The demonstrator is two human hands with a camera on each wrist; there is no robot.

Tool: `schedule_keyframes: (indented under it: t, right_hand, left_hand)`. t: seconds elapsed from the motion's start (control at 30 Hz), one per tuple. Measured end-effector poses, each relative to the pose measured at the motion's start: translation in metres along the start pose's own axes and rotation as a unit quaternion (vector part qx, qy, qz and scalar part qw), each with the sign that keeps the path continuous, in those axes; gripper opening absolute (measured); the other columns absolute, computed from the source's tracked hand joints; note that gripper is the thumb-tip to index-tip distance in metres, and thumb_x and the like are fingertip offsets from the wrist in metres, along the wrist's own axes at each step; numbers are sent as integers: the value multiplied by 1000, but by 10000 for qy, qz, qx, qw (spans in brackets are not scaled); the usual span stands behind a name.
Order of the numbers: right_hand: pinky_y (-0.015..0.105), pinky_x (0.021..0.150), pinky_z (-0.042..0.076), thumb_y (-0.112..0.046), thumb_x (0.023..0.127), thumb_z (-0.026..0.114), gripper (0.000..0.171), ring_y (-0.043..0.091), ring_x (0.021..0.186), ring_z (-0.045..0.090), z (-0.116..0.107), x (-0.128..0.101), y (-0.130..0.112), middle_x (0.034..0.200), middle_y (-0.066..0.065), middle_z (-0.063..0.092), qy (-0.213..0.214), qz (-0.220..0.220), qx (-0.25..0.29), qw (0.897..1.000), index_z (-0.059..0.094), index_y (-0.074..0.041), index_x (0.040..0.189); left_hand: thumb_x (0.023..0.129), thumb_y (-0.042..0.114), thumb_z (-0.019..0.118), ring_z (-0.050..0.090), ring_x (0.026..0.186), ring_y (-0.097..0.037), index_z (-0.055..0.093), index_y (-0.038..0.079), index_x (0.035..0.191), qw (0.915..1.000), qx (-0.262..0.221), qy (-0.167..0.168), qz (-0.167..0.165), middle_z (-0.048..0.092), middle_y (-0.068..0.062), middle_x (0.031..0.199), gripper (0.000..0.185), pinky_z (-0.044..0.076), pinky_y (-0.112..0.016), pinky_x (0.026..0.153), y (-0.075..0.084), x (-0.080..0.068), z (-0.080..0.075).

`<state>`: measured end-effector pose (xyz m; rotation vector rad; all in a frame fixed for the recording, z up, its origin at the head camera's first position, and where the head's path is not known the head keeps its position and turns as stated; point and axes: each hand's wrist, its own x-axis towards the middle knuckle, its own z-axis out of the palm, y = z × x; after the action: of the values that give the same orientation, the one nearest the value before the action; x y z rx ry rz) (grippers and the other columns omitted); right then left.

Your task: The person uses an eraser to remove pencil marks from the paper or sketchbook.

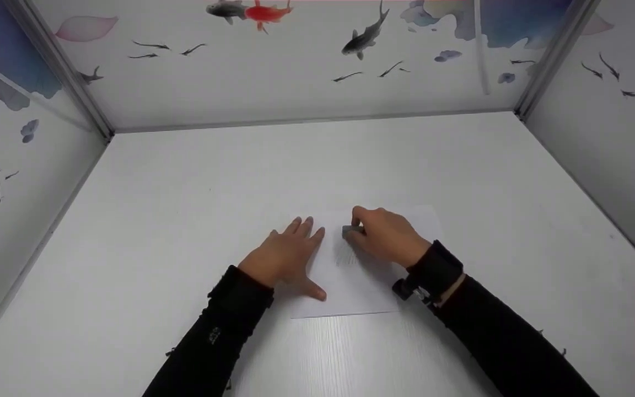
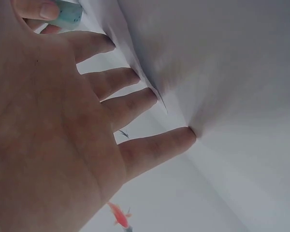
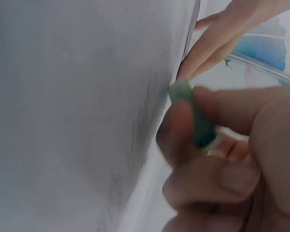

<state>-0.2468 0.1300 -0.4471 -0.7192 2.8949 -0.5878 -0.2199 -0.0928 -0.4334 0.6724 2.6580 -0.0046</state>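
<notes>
A sheet of white paper [image 1: 353, 295] lies on the table in the head view, with grey pencil strokes [image 1: 346, 255] near its middle. My left hand [image 1: 290, 256] rests on the paper's left side, fingers spread and straight. In the left wrist view its fingertips [image 2: 152, 96] press down near the paper's edge. My right hand [image 1: 386, 234] pinches a small green eraser [image 3: 203, 126] between thumb and fingers, right over the strokes. Part of the eraser is hidden by the fingers. Dark shading [image 3: 147, 104] covers the paper beside it in the right wrist view.
The white table [image 1: 196, 182] extends around the paper on all sides. White panels [image 1: 295, 77] printed with fish and lotus patterns enclose it at the back, left and right, joined by grey metal posts [image 1: 69, 77] at the corners.
</notes>
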Motion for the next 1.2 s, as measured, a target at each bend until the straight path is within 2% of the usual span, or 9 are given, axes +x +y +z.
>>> schedule_keyframes:
  t: [0.07,0.2,0.33,0.5,0.63,0.8,0.97,1.07,1.2]
  right_hand:
    - [35,63,52,-22,104,70,16,15,68,60,-1,-1,0,87,7,73,8,-29,-63,10000,64,-7,107]
    - [36,66,53,-23,105,69,17,16,70,61,-1,-1,-1,86,7,73,-344,-239,125,9990,64,-7,109]
    - [38,68,54,-24,106,68,18,18,72,62,-2,-2,-1,89,9,73,-141,139,-116,9997,65,-6,109]
    - [39,70,55,-24,106,67,19,20,76,63,-2,-1,-2,92,10,73,-346,141,11,9993,65,-6,111]
    - [39,67,54,-23,106,66,19,19,73,63,-3,-1,-1,89,9,72,-116,371,-174,9991,65,-5,106]
    - [37,66,53,-25,107,65,20,19,71,61,-4,-2,-1,87,7,71,-407,163,90,9990,65,-5,109]
    - [39,68,54,-27,107,65,21,19,73,62,-3,-3,-2,90,8,73,-198,332,-64,9992,67,-5,108]
    - [39,68,54,-27,107,65,22,19,73,63,-4,-3,-3,91,8,73,-306,278,56,9991,67,-5,110]
    - [38,67,54,-28,107,66,23,19,72,63,-4,-3,-3,92,8,73,-314,468,122,9983,69,-5,111]
  left_hand:
    - [78,73,84,9,165,-34,20,14,172,10000,-10,-1,2,11,-15,179,128,28,-65,124,0,0,0]
    - [78,72,84,8,165,-34,20,14,172,10000,-42,-5,10,11,-15,179,128,27,-65,124,0,0,0]
    - [78,72,84,8,165,-34,19,14,172,10000,-53,-15,1,11,-15,179,128,27,-66,124,0,0,1]
    - [77,74,84,8,165,-35,19,14,172,10000,-11,-29,-9,10,-15,179,129,28,-66,124,0,1,1]
    - [77,73,84,8,165,-35,19,14,172,10000,3,-18,12,10,-15,179,130,29,-66,123,1,0,0]
    - [78,72,84,9,165,-35,20,13,172,10000,-25,3,-3,11,-16,178,129,29,-65,123,1,-1,0]
    - [78,74,83,8,165,-35,18,14,172,10000,56,-59,-36,10,-15,179,129,28,-63,125,2,1,0]
    - [78,75,82,8,165,-35,18,15,173,9999,88,-92,-59,10,-15,179,130,28,-63,125,2,2,0]
    - [78,75,82,8,165,-35,18,14,172,9999,78,-88,-63,10,-15,179,129,28,-65,124,1,3,1]
